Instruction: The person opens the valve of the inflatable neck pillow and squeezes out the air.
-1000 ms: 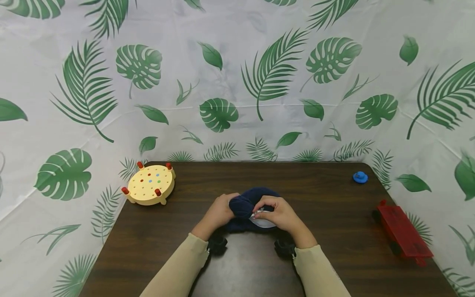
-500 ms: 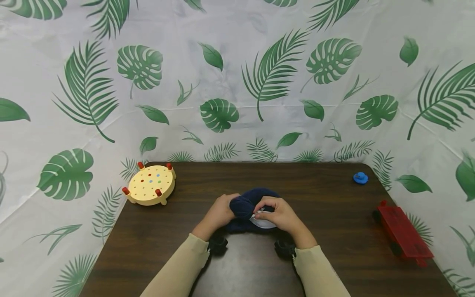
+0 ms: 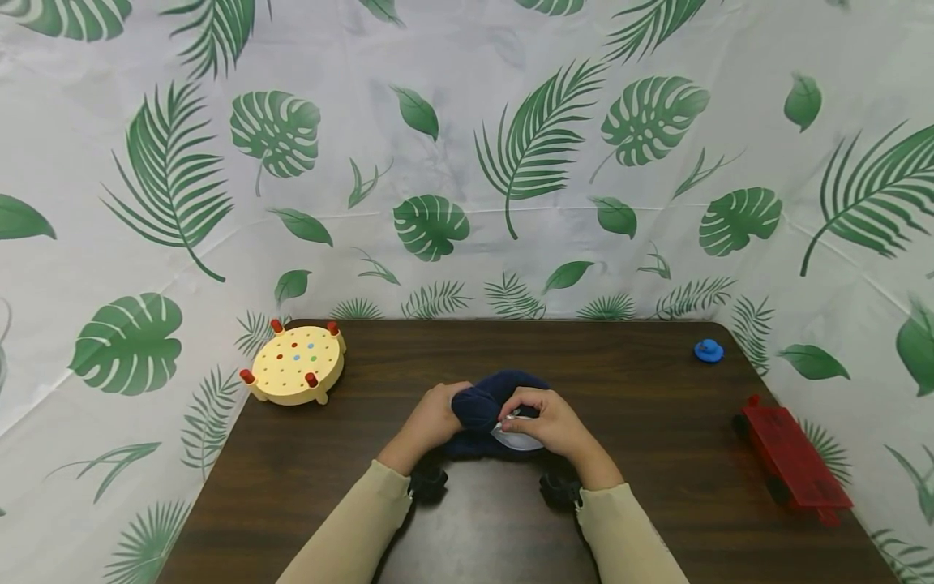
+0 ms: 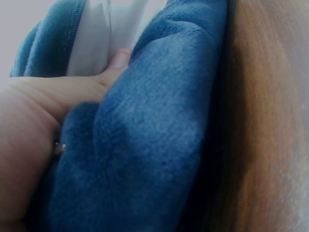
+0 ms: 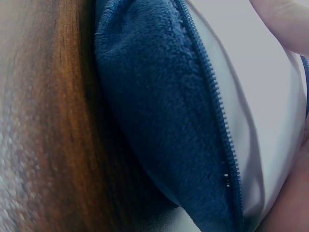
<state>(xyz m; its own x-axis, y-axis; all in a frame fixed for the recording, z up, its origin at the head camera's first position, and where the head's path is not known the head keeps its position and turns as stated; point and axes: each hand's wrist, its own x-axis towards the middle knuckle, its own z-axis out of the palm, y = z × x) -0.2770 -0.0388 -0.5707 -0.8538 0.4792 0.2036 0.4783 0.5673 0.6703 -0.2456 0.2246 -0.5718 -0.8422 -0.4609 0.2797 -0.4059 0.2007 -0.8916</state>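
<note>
At the near middle of the dark brown wooden table (image 3: 642,405), a navy blue fleece zip-up cover (image 3: 485,399) with a white padded insert (image 3: 515,439) showing through its opening, bunched up between both hands. On the cover's 9 o'clock side, left hand (image 3: 430,418) — fingers curled into the fleece, thumb tucked against the white insert in the left wrist view (image 4: 118,60), so clamped on the cover. On the 3 o'clock side, right hand (image 3: 549,422) — fingers bent over the top of the opening, pinching the small silver zipper pull (image 3: 503,422) at the cover's edge, just above the white insert. Fleece bulging up and away toward 12 o'clock from both grips, its underside resting on the tabletop; in the right wrist view, blue zipper teeth (image 5: 212,96) running along the seam between fleece and white insert, fingertip (image 5: 282,17) at the upper corner. Cream long sleeves (image 3: 357,519) coming in from 6 o'clock, a black wrist-mounted camera unit (image 3: 426,483) under each forearm. Toward 10 o'clock from the hands, well apart, a round pale yellow wooden peg board with red pegs and coloured dots (image 3: 295,362) near the table's left edge. Toward 2 o'clock, near the far right corner, a small blue plastic cap-like piece (image 3: 709,349). Toward 3 o'clock, at the right edge, a flat red plastic toy cart with black wheels (image 3: 791,458). Behind and around the table, a white backdrop printed with green leaves (image 3: 467,162).
</note>
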